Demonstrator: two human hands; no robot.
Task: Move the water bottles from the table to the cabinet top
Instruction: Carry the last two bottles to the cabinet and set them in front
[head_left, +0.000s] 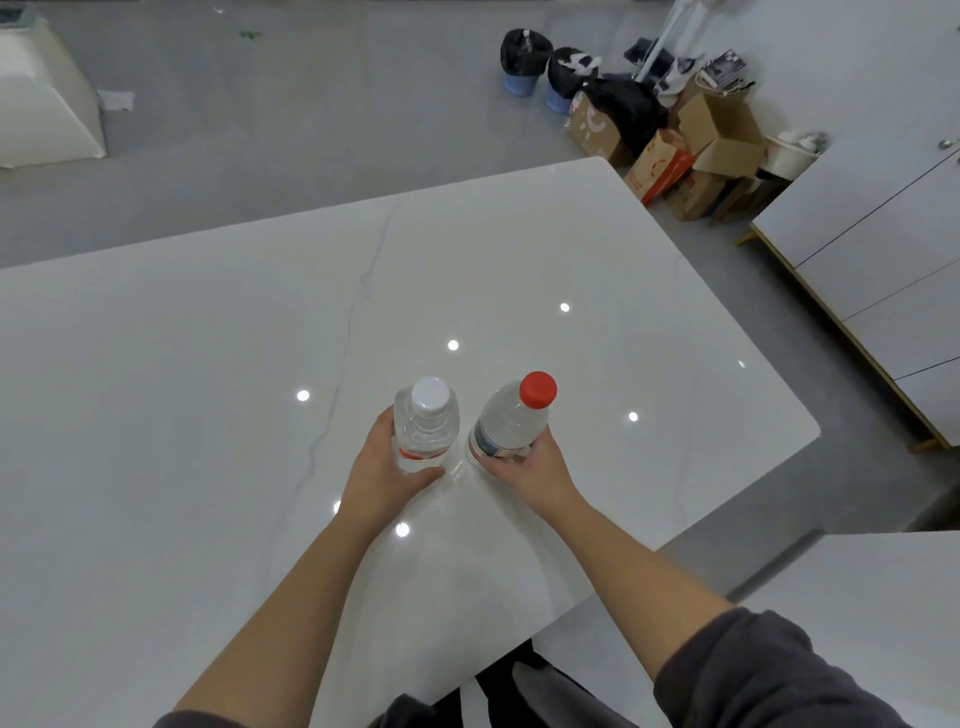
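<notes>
the left hand (382, 475) is wrapped round the lower part of the white-capped bottle (426, 423), and the right hand (527, 467) grips the red-capped bottle (511, 421), which tilts to the right. both bottles sit just beside each other over the white table (182, 389); the cabinet (878, 249) stands to the right.

Person is wearing a dark grey top in soft, matte fabric. The right sleeve (769, 675) is bunching in loose folds and ending partway up the forearm. The left sleeve (174, 721) is showing only as a thin dark sliver at the bottom edge. Forearms, left hand (382, 475) and right hand (530, 470) are showing bare. Lower down, dark clothing (524, 691) is showing a paler grey fold; garment type unclear.
</notes>
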